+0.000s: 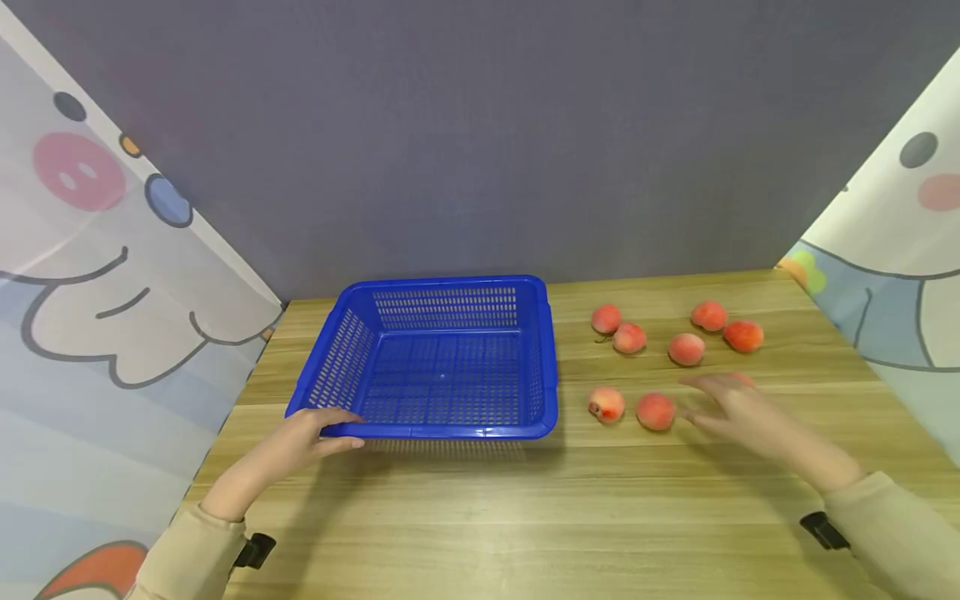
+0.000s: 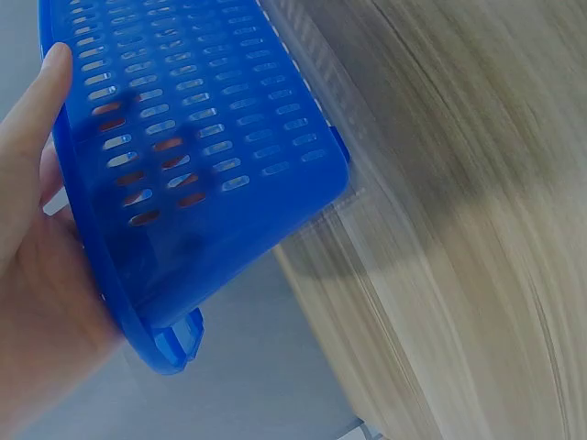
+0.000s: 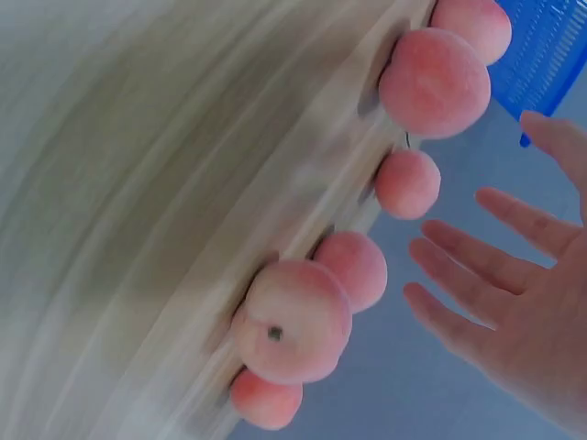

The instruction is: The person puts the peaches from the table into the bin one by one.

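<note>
From the head, I see the left hand (image 1: 296, 442) gripping the blue basket (image 1: 427, 400) by its near-left corner, peaches (image 1: 656, 412) lying to its right. Left wrist: thumb and fingers bracket the rim (image 2: 84, 225), a good brace. Right wrist: the right hand (image 3: 537, 321), spread and empty, should cup one gently.

left hand (image 1: 298, 443): bare | right hand (image 1: 750, 418): bare | sleeves (image 1: 187, 557): beige | cuff fittings (image 1: 255, 551): small, black

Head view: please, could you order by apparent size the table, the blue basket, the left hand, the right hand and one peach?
1. Table
2. Blue basket
3. Left hand and right hand: too alike to rank
4. Peach
</note>
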Available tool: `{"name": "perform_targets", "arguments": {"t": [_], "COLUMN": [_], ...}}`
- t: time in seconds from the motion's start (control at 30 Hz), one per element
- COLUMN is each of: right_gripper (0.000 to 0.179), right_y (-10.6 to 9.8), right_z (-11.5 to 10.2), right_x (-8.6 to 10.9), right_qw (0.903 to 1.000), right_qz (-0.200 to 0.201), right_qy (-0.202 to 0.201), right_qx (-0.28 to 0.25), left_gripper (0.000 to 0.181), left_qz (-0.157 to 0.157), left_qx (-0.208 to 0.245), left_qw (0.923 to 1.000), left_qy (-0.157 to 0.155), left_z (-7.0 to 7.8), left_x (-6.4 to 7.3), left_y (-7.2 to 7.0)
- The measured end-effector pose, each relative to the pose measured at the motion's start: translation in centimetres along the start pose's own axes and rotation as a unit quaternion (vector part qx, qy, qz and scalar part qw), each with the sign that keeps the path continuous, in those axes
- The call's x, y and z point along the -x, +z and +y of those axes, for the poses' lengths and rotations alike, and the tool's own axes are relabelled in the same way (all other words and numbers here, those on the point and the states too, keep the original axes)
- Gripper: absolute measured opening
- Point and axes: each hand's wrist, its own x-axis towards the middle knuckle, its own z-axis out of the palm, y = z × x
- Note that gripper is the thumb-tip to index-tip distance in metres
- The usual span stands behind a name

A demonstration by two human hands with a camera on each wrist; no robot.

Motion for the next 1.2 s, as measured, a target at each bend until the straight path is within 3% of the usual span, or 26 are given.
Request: {"name": "perform_targets", "arguments": {"t": [0.33,0.47,0.7,1.0,1.2], "right_gripper": [0.049,0.051,0.050,0.033,0.031], "right_y": [1.7,2.1,3.0,3.3,3.0], "right_z": [-1.1,-1.6,-1.8,-1.8,-1.7], "right_x": [-1.3,-1.8,-2.5,-2.8,-2.9], "right_qw": [0.9985,0.9976,0.9977,0.9965,0.9967], "right_qz": [-0.050,-0.067,-0.064,-0.073,-0.074], "right_qy": [-0.012,-0.009,-0.022,-0.036,-0.027], "right_qx": [-0.017,-0.017,0.004,0.014,0.018], "left_gripper": [0.033,0.036,0.037,0.034,0.031], "left_qz": [0.008,-0.010,-0.029,-0.021,-0.012], "left_qx": [-0.001,0.008,0.021,0.030,0.030], "left_qw": [0.9999,0.9999,0.9993,0.9991,0.9990], "left_qy": [0.015,0.007,0.012,0.023,0.029], "left_z": [-0.2,-0.3,-0.3,-0.3,-0.4], "left_x": [0.1,0.0,-0.1,-0.1,-0.1], "left_y": [0.0,-0.1,0.0,0.2,0.3]}}
